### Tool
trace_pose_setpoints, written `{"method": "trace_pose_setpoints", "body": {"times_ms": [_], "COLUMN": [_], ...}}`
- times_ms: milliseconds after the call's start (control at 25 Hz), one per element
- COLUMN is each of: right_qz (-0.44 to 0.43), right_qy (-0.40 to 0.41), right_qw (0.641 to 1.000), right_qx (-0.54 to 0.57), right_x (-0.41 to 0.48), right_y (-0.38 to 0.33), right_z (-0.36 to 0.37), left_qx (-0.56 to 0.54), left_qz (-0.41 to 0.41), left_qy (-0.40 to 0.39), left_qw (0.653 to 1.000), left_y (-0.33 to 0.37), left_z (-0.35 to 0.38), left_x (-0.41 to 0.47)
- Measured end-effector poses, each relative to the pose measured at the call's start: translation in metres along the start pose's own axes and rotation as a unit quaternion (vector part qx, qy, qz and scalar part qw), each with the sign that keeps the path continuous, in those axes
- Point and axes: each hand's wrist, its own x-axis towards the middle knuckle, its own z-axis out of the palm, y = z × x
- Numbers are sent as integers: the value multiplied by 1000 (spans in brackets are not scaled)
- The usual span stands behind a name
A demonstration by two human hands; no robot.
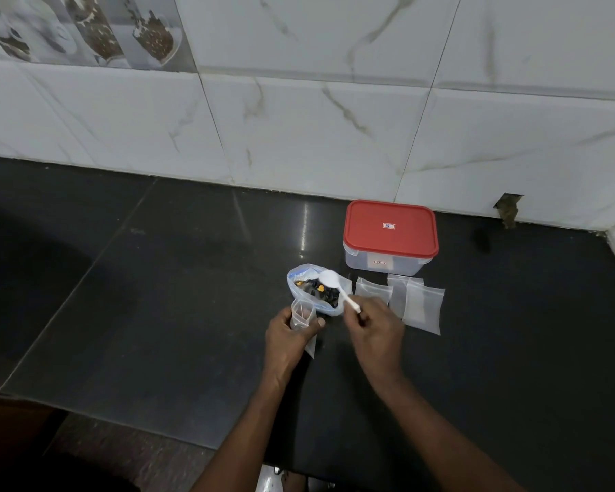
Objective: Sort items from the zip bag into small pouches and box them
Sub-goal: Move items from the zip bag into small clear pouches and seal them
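An open zip bag (300,276) with dark and orange bits inside lies on the black counter (178,296). My left hand (288,337) grips a small clear pouch (301,316), held upright with its mouth open, just in front of the bag. My right hand (375,326) pinches the handle of a white plastic spoon (336,285), whose bowl hovers over the bag's opening. Three flat empty pouches (421,305) lie to the right of my right hand. A clear box with a red lid (390,230) stands shut behind them.
A white marble-tiled wall (334,118) runs along the back of the counter, with a small hole (508,209) in it at the right. A side wall closes the far right corner. The counter's front edge is near the bottom left.
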Motion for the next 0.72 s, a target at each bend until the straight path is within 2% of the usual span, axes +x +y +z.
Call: {"method": "trace_pose_setpoints", "body": {"times_ms": [40,120,240,320,480,560,640,720], "right_qz": [56,61,-52,-114,-198,-211,-195,-192], "right_qy": [4,-54,-160,-222,-265,-267,-246,-237], "right_qw": [998,996,963,932,880,879,901,901], "right_qx": [16,-49,-213,-262,-340,-335,-299,-307], "right_x": [11,27,34,38,44,43,45,47], "right_y": [3,11,27,37,41,40,38,36], "right_z": [1,6,19,23,23,24,24,24], "left_qx": [-2,-2,15,8,15,18,16,14], "left_qz": [-5,-11,-7,-7,-2,-2,1,0], "left_qy": [0,2,3,-4,-9,-12,-13,-12], "left_qw": [1000,1000,1000,1000,1000,1000,1000,1000], "left_y": [-1,-4,-5,-2,-1,-1,0,1], "left_z": [-1,-2,-4,-2,3,7,11,13], "left_x": [-1,-3,-3,-4,-3,-2,-2,-2]}}
